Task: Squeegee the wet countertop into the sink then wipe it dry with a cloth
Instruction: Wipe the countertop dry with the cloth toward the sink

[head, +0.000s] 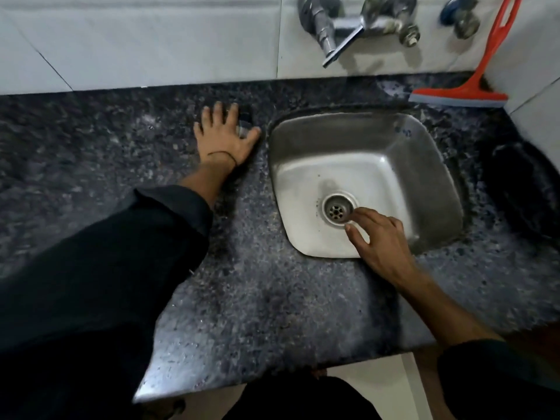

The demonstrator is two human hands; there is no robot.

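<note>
My left hand (223,135) lies flat on the dark speckled countertop (272,298), left of the steel sink (436,165). Its fingers are spread over a small dark cloth (246,122), and only the cloth's far right part shows past the fingers. My right hand (381,241) reaches over the sink's front rim with fingers apart and nothing in it. Its fingertips are close to the drain (337,211). A red squeegee (463,93) stands in the back right corner, blade on the counter and handle leaning up the wall.
A chrome tap (339,34) juts from the white tiled wall above the sink. A black object (521,186) lies on the counter right of the sink. The counter's front edge (272,374) runs just below my arms, with floor beyond.
</note>
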